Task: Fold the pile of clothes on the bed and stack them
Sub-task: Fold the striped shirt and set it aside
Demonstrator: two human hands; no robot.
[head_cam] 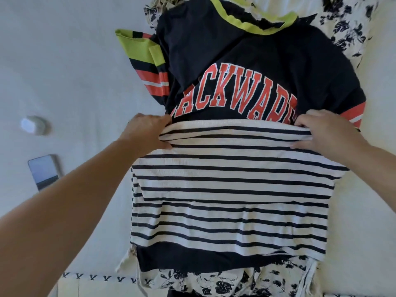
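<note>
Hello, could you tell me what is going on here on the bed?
A person is folding clothes on a white bed. Both hands grip the far edge of a striped top: the left hand at its left corner, the right hand at its right. The top lies over a navy jersey with orange lettering, and a floral garment shows beneath them. A phone and a small white case lie to the left.

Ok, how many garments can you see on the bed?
3: striped top nearest, gripped by both hands; navy sweatshirt beneath it; floral garment at the bottom. More may lie hidden underneath.
</note>
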